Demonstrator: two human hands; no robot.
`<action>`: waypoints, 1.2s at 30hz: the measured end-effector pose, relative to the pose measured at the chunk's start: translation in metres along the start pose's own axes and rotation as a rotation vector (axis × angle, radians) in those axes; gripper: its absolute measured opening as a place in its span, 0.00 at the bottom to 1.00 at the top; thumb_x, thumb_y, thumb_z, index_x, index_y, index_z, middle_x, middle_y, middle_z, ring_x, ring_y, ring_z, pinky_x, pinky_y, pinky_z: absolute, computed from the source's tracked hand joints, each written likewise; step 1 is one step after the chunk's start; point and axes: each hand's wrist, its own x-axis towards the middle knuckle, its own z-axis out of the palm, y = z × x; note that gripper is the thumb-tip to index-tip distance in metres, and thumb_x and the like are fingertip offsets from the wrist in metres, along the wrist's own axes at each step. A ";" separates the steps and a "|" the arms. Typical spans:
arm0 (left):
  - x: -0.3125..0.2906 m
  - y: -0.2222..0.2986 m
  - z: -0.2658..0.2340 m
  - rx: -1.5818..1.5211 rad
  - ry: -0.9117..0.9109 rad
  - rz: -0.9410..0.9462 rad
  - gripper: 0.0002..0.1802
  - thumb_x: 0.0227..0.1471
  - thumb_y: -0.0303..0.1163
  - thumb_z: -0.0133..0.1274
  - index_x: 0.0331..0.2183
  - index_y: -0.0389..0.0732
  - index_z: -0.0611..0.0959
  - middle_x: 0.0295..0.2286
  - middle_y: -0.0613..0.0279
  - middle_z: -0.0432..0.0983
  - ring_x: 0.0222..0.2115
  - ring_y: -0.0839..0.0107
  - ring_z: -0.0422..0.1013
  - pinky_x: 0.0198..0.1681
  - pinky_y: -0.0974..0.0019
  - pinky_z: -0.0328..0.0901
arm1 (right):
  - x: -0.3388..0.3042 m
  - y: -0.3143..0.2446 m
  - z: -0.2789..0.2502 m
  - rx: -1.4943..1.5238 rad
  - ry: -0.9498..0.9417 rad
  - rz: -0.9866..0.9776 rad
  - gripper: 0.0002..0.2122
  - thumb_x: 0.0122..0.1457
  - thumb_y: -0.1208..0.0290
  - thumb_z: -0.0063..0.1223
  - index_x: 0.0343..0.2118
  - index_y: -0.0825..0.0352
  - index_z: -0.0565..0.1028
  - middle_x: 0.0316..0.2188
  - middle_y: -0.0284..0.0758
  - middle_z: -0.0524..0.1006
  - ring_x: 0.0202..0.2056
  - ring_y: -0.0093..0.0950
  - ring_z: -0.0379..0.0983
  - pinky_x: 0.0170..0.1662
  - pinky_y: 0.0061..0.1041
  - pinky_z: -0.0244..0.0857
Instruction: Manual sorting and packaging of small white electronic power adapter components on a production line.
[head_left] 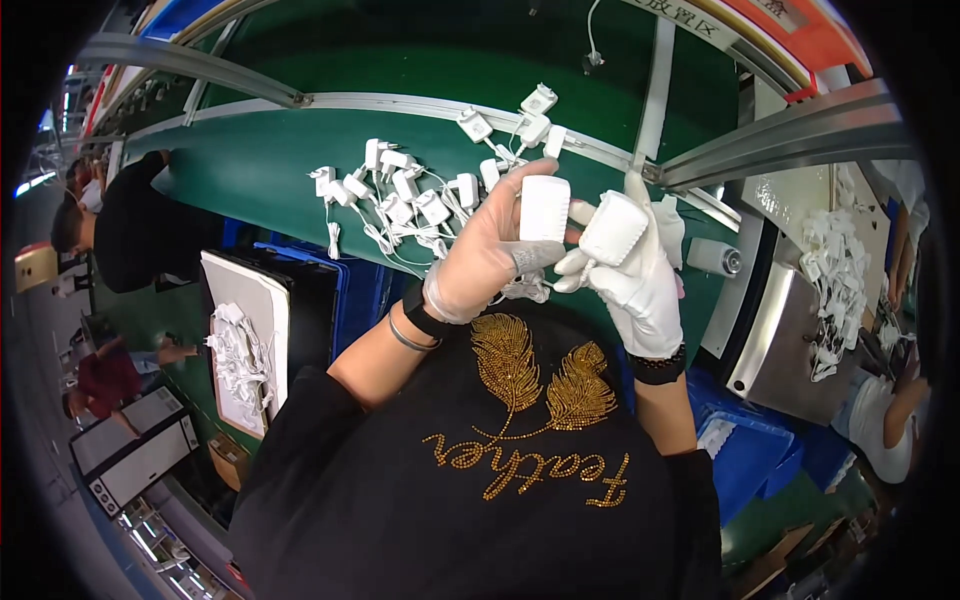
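Note:
My left hand (470, 260), in a thin see-through covering with grey wrap on the thumb, grips a white power adapter (545, 209) between thumb and fingers. In a white glove, my right hand (645, 305) holds a second white power adapter (613, 230), tilted. The two adapters are side by side above the green work surface (250, 185), a small gap between them. Nearest my left hand lies a pile of white adapters (432, 208) with looped cords. More adapters (535, 130) lie farther back. A bundled white cord (527, 288) shows under my hands.
A white cylindrical container (712, 257) stands right of my right hand, near a metal-fronted machine (785, 345). Metal posts (790, 140) frame the bench. A tray (275, 345) with white corded items sits at left; blue bins (745, 450) stand lower right. Other people work on both sides.

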 end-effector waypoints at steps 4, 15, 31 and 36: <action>-0.002 -0.002 0.001 -0.023 0.004 -0.031 0.40 0.45 0.13 0.55 0.59 0.40 0.59 0.48 0.52 0.70 0.46 0.65 0.71 0.50 0.66 0.67 | -0.002 0.002 -0.001 -0.108 0.068 0.003 0.43 0.47 0.93 0.52 0.65 0.62 0.45 0.50 0.53 0.70 0.43 0.40 0.76 0.38 0.33 0.77; -0.014 -0.021 0.001 -0.019 0.019 0.114 0.34 0.45 0.20 0.60 0.54 0.42 0.67 0.46 0.50 0.73 0.49 0.62 0.71 0.51 0.61 0.67 | -0.013 0.023 -0.006 -0.113 0.128 -0.142 0.28 0.46 0.90 0.59 0.51 0.67 0.64 0.43 0.48 0.75 0.43 0.34 0.76 0.42 0.29 0.75; -0.016 -0.018 0.002 0.076 -0.061 0.107 0.33 0.47 0.19 0.59 0.53 0.42 0.63 0.49 0.55 0.69 0.48 0.70 0.69 0.43 0.68 0.69 | -0.019 0.029 0.002 -0.208 0.131 -0.204 0.26 0.47 0.90 0.59 0.51 0.68 0.66 0.46 0.43 0.75 0.44 0.29 0.75 0.45 0.27 0.73; -0.015 -0.014 0.005 0.191 -0.069 0.056 0.41 0.45 0.21 0.63 0.58 0.41 0.61 0.49 0.60 0.70 0.48 0.73 0.68 0.49 0.69 0.65 | -0.022 0.041 -0.005 -0.250 0.102 -0.260 0.26 0.48 0.90 0.58 0.51 0.68 0.66 0.48 0.40 0.74 0.46 0.28 0.73 0.49 0.26 0.70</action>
